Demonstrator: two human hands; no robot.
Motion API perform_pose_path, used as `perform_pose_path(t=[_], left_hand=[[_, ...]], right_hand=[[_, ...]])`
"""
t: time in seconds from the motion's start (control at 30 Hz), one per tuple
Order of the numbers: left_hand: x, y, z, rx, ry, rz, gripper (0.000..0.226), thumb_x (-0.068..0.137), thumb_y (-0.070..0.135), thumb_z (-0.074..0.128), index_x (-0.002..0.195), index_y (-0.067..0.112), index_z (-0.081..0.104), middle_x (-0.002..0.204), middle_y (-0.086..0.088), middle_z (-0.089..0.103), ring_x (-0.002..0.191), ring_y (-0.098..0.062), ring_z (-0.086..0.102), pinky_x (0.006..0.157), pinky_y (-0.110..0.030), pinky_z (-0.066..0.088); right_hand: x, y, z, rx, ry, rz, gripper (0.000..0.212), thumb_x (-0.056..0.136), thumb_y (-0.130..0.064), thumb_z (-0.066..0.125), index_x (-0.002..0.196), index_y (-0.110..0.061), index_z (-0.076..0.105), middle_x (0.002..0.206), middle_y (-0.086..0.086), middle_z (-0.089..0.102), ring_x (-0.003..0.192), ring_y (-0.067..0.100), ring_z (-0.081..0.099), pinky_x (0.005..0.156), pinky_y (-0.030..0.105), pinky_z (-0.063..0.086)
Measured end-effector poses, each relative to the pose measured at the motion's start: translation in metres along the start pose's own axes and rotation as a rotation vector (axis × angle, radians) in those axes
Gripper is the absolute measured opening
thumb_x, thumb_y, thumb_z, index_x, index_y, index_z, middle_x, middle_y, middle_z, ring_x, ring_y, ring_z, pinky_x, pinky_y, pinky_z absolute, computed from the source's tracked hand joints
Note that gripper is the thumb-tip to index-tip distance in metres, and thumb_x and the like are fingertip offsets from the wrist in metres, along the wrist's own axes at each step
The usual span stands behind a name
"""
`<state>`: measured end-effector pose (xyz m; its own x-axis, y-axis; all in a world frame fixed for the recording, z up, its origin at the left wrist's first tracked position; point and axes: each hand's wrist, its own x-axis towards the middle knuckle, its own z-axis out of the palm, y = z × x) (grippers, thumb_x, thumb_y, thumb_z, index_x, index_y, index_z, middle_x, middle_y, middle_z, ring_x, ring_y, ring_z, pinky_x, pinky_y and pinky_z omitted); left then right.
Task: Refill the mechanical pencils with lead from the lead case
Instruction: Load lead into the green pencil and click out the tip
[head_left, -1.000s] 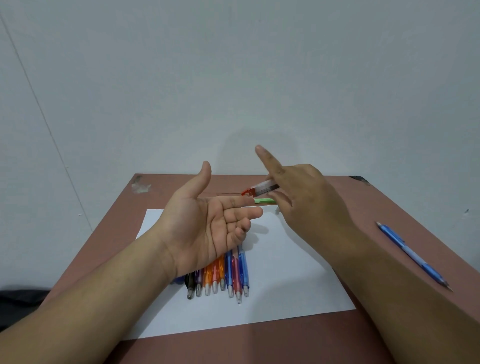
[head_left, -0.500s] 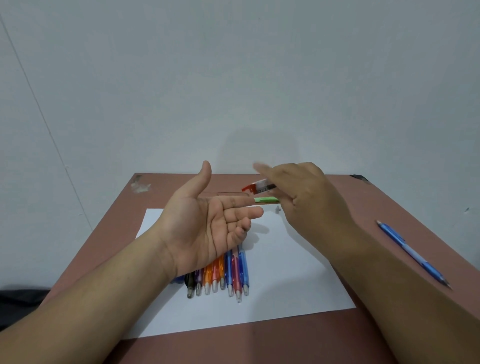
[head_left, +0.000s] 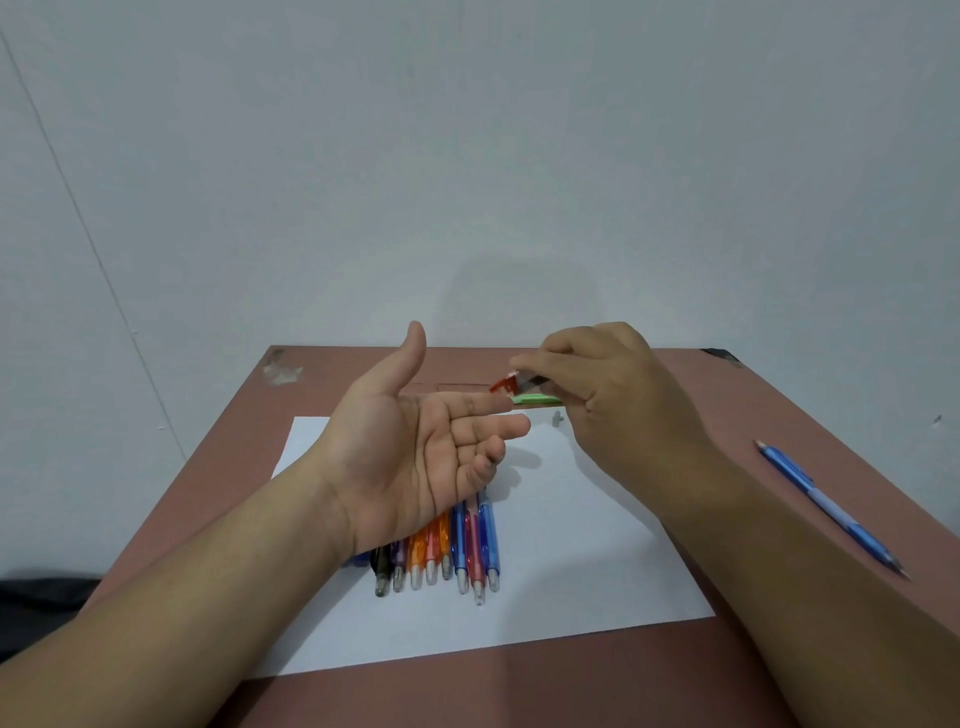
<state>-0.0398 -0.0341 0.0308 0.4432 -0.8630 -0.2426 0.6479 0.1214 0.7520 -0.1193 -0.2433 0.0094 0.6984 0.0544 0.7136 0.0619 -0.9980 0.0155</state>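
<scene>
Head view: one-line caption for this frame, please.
Right hand tips the lead case over the open left hand, above a row of pencils on paper.

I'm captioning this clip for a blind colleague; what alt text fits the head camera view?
A right hand holds a small clear lead case with a red cap tilted over an open, upturned left hand, above a brown table. Under the hands, a row of coloured mechanical pencils lies on a white paper sheet; a blue mechanical pencil lies apart at right.
</scene>
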Motion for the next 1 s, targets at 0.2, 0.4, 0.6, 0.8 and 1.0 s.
perform_pose_path(t=[0.2, 0.4, 0.6, 0.8, 1.0], left_hand=[[0.0, 0.0, 0.0, -0.003, 0.0, -0.001, 0.099, 0.086, 0.078, 0.042, 0.132, -0.009, 0.056, 0.103, -0.022, 0.07, 0.068, -0.021, 0.063, 0.058, -0.026, 0.056], [0.0, 0.0, 0.0, 0.018, -0.014, -0.001, 0.1, 0.087, 0.079, 0.04, 0.134, -0.008, 0.055, 0.104, -0.021, 0.071, 0.07, -0.02, 0.063, 0.061, -0.025, 0.054], [0.0, 0.0, 0.0, 0.017, -0.007, 0.005, 0.099, 0.087, 0.079, 0.041, 0.134, -0.008, 0.055, 0.102, -0.022, 0.071, 0.067, -0.02, 0.063, 0.058, -0.025, 0.055], [0.0, 0.0, 0.0, 0.012, 0.001, 0.007, 0.1, 0.086, 0.078, 0.042, 0.134, -0.008, 0.054, 0.102, -0.022, 0.071, 0.067, -0.02, 0.062, 0.059, -0.025, 0.054], [0.0, 0.001, 0.0, 0.004, -0.002, 0.007, 0.101, 0.086, 0.079, 0.041, 0.136, -0.008, 0.052, 0.104, -0.022, 0.071, 0.067, -0.02, 0.062, 0.059, -0.025, 0.055]], right_hand=[[0.001, -0.003, -0.001, 0.034, 0.008, 0.05, 0.073, 0.088, 0.006, 0.066, 0.143, -0.042, 0.054, 0.104, -0.012, 0.065, 0.096, 0.021, 0.051, 0.066, 0.041, 0.055], [0.002, -0.01, -0.005, 0.014, -0.004, 0.099, 0.097, 0.093, -0.003, 0.065, 0.156, -0.048, 0.008, 0.097, -0.009, 0.063, 0.088, 0.019, 0.051, 0.069, 0.032, 0.053], [0.0, -0.003, 0.0, 0.014, -0.01, 0.04, 0.072, 0.087, 0.008, 0.066, 0.144, -0.035, 0.054, 0.103, -0.01, 0.065, 0.095, 0.023, 0.053, 0.069, 0.041, 0.056], [0.0, -0.001, -0.001, 0.029, 0.003, 0.043, 0.067, 0.086, 0.01, 0.065, 0.137, -0.034, 0.062, 0.107, -0.009, 0.065, 0.1, 0.024, 0.052, 0.07, 0.043, 0.056], [0.002, -0.008, -0.004, 0.003, 0.001, 0.122, 0.094, 0.092, 0.004, 0.062, 0.16, -0.041, 0.015, 0.096, -0.006, 0.062, 0.087, 0.022, 0.05, 0.069, 0.036, 0.053]])
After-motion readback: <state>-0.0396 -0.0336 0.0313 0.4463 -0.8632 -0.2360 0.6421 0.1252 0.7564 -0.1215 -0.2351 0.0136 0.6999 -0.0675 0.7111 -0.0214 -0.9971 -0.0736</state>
